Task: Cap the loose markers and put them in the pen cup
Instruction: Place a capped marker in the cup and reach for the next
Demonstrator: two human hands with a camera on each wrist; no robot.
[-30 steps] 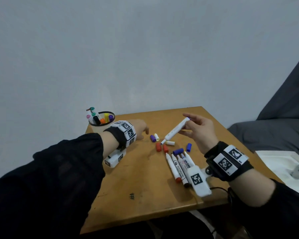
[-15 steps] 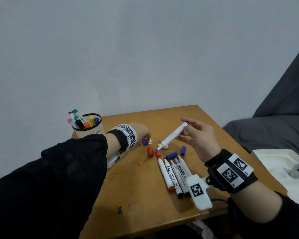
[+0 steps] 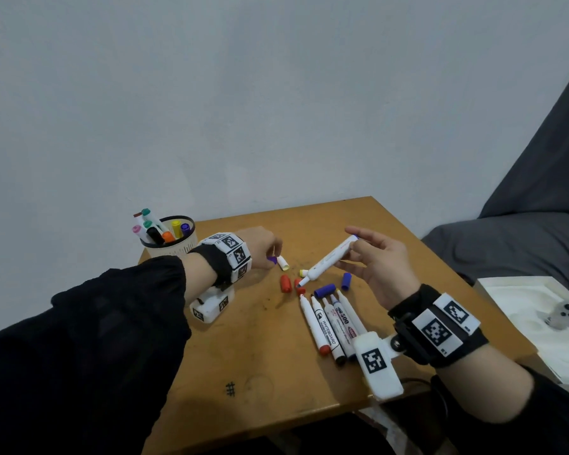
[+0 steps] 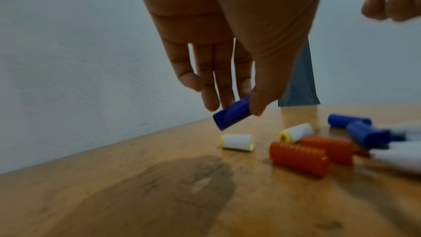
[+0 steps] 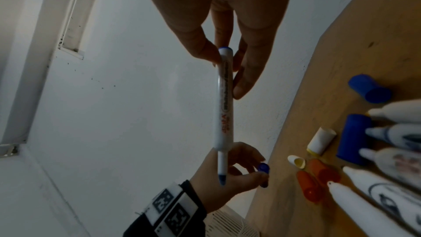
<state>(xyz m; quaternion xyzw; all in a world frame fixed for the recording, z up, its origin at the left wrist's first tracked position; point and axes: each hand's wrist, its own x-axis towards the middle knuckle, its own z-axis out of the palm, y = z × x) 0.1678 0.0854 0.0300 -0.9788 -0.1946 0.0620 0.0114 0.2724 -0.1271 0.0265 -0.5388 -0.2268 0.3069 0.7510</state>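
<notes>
On the brown wooden table, seen from my head, my right hand holds the white marker with a blue tip up, far from the pale pen cup. From my left wrist, my left hand pinches a small dark blue plastic cap, which the head view mostly hides. From my right wrist the bare tip shows, so I think the cap must line up and push on next.

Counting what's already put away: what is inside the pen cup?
The pen cup holds capped markers standing upright; pink, green, black, orange, yellow and purple caps show above its rim. Their barrels and anything lower are hidden by its wall.
</notes>
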